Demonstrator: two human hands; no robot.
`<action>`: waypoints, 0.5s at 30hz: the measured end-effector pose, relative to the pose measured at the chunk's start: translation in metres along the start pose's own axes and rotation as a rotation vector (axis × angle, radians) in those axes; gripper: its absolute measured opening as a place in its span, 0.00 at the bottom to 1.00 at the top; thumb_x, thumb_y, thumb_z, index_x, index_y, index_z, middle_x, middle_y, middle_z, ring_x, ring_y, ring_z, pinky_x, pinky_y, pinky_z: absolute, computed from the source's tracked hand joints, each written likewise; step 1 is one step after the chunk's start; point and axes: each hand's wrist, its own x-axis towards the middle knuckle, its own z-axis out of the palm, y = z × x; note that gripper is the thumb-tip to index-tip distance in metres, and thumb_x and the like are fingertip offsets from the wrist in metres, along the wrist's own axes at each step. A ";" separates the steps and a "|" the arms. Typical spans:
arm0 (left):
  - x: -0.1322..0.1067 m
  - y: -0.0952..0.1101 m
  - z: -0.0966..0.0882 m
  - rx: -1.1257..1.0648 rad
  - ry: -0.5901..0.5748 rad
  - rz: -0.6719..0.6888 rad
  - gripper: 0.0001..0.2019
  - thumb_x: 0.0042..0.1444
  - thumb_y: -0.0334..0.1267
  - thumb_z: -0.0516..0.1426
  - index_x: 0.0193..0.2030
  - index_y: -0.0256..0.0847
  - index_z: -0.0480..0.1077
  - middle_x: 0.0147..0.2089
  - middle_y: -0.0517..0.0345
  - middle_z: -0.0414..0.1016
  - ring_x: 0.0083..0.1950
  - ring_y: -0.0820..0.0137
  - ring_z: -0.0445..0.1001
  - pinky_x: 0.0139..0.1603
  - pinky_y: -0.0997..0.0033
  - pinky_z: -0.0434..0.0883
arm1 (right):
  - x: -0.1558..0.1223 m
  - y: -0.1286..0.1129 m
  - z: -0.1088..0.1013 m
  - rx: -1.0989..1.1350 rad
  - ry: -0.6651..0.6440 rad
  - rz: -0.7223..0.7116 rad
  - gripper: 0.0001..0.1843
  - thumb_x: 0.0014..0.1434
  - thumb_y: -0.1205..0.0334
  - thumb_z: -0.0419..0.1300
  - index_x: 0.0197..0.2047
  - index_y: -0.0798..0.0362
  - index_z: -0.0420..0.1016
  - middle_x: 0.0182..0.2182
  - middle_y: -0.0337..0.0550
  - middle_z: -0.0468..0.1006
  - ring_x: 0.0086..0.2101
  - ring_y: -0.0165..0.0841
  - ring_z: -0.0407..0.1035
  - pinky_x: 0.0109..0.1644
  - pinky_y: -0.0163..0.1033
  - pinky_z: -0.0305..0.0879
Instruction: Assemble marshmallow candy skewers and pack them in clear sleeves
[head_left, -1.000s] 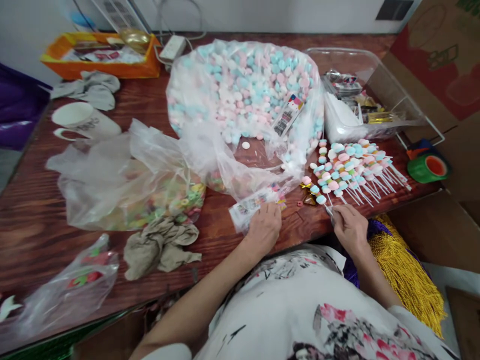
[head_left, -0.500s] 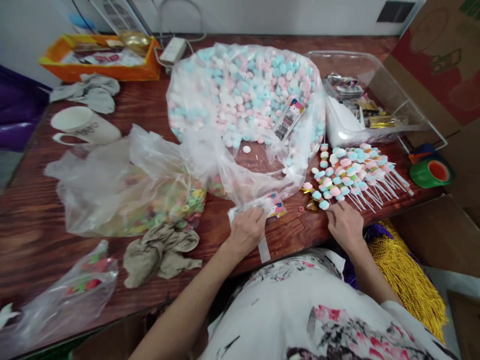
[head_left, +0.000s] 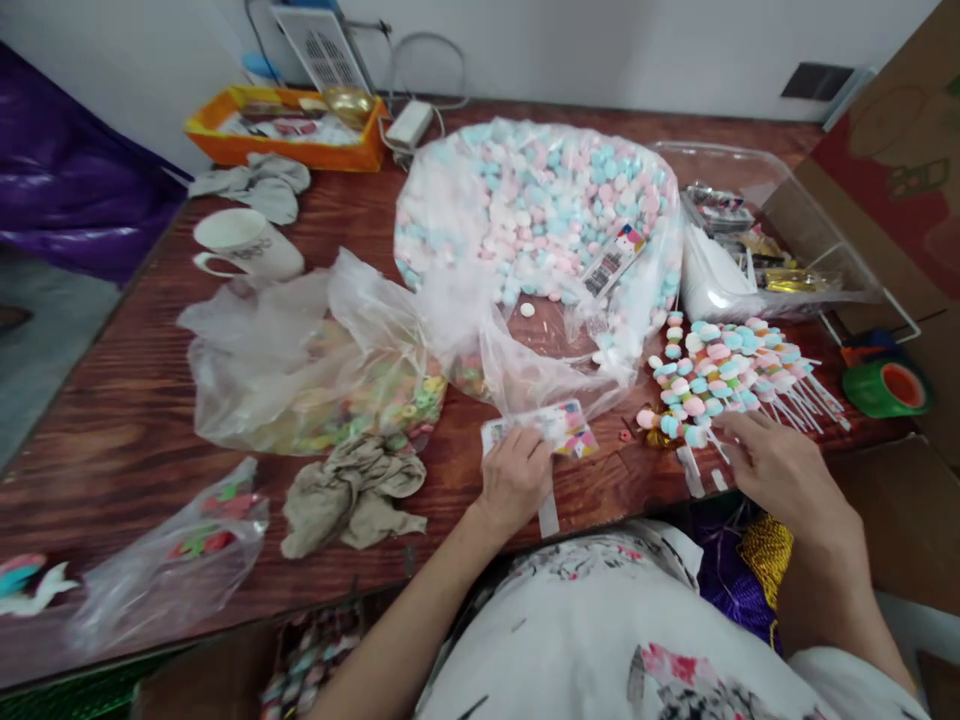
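Note:
My left hand (head_left: 517, 472) is closed over the end of a printed clear plastic packet (head_left: 574, 428) that lies on the table. My right hand (head_left: 784, 465) reaches over the front of a pile of candy skewers (head_left: 720, 365), pink, blue and white on white sticks. Its finger and thumb look apart around a stick of the nearest skewer; whether they touch it is not clear. A gold twist of ribbon (head_left: 660, 432) lies by the front skewers, with a small red ring (head_left: 625, 436) to its left. Strips of tape (head_left: 549, 515) hang at the table edge.
Behind my hands lies a big clear bag of pastel candies (head_left: 525, 190). To the left are a bag of coloured rings (head_left: 375, 395), a crumpled cloth (head_left: 352, 495) and a mug (head_left: 247, 245). A clear bin (head_left: 720, 295) and green tape roll (head_left: 885, 388) stand right.
My right hand has moved right and lifted from the table edge to the skewer sticks, uncovering tape strips. My left hand stays on the packet. The view has shifted left.

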 end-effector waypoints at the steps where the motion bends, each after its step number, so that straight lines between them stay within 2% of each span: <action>1: -0.001 0.000 0.000 0.001 0.004 -0.001 0.08 0.55 0.25 0.53 0.30 0.38 0.70 0.32 0.51 0.72 0.37 0.65 0.69 0.37 0.67 0.66 | 0.000 0.002 -0.002 0.073 0.022 -0.016 0.13 0.57 0.68 0.55 0.44 0.49 0.74 0.36 0.44 0.79 0.32 0.35 0.72 0.33 0.37 0.60; 5: -0.008 0.000 0.003 -0.030 -0.054 0.019 0.07 0.55 0.25 0.53 0.33 0.38 0.71 0.33 0.52 0.73 0.37 0.65 0.69 0.37 0.67 0.68 | 0.007 0.006 -0.001 0.540 0.134 -0.033 0.06 0.57 0.62 0.61 0.39 0.51 0.75 0.31 0.41 0.78 0.31 0.33 0.72 0.36 0.37 0.67; 9: -0.010 -0.001 0.002 -0.190 -0.094 -0.046 0.11 0.59 0.26 0.52 0.43 0.39 0.73 0.41 0.51 0.76 0.42 0.64 0.70 0.42 0.65 0.70 | 0.033 -0.002 0.023 0.977 0.265 0.061 0.07 0.53 0.59 0.66 0.33 0.53 0.75 0.28 0.38 0.77 0.30 0.31 0.72 0.35 0.36 0.69; 11: -0.007 -0.003 0.002 -0.288 -0.112 -0.111 0.10 0.60 0.27 0.51 0.42 0.39 0.73 0.39 0.51 0.75 0.42 0.65 0.70 0.43 0.65 0.69 | 0.047 -0.009 0.038 1.049 0.338 0.065 0.06 0.55 0.59 0.64 0.31 0.53 0.75 0.28 0.38 0.77 0.30 0.31 0.72 0.37 0.37 0.69; 13: -0.004 -0.004 0.001 -0.381 -0.095 -0.179 0.09 0.61 0.30 0.52 0.35 0.39 0.73 0.34 0.54 0.73 0.38 0.68 0.70 0.40 0.67 0.68 | 0.056 -0.017 0.047 0.988 0.398 0.027 0.07 0.58 0.59 0.61 0.32 0.53 0.76 0.30 0.39 0.78 0.32 0.31 0.73 0.40 0.39 0.69; 15: -0.003 -0.006 0.000 -0.439 -0.038 -0.229 0.11 0.62 0.34 0.53 0.28 0.39 0.70 0.28 0.57 0.70 0.33 0.69 0.68 0.36 0.69 0.66 | 0.058 -0.025 0.046 0.892 0.482 -0.023 0.07 0.60 0.60 0.60 0.34 0.52 0.77 0.32 0.41 0.79 0.35 0.33 0.74 0.43 0.42 0.70</action>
